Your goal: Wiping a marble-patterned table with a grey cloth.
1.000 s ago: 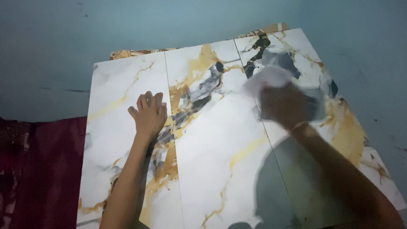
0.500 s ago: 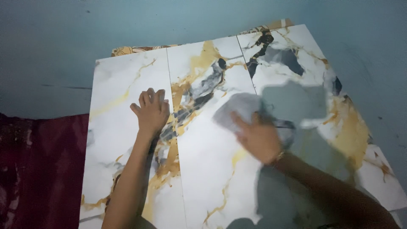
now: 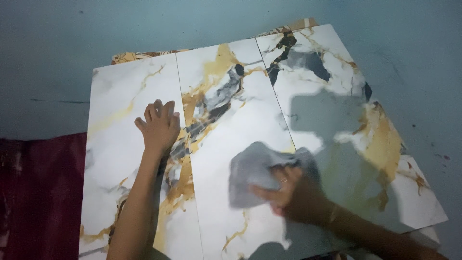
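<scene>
A: Head view first. What's different from a second ago?

B: The right hand (image 3: 288, 195) has swept the cloth (image 3: 252, 171) from the far right corner of the slab (image 3: 250, 115), across the second seam, down to the near middle. Half a second back it was midway along that path.

A: How is that hand set now?

B: Fingers curled loosely over the cloth's near edge, palm pressing it flat on the slab. It is partly blurred, so I'd judge it is in mid-stroke. A ring shows on one finger.

A: And the left hand (image 3: 159, 126)?

B: Unchanged. Flat, fingers together and stretched out, holding nothing, resting on the slab beside the first seam, as before.

A: What does the sweep tell you?

B: My judgement: the far right panel and part of the middle one have been wiped; the left panel, under the bracing hand, seems untouched.

A: Surroundings?

B: A teal floor (image 3: 57, 48), a dark red fabric (image 3: 33, 192) at left, and a patterned edge (image 3: 144, 54) showing behind the slab.
</scene>
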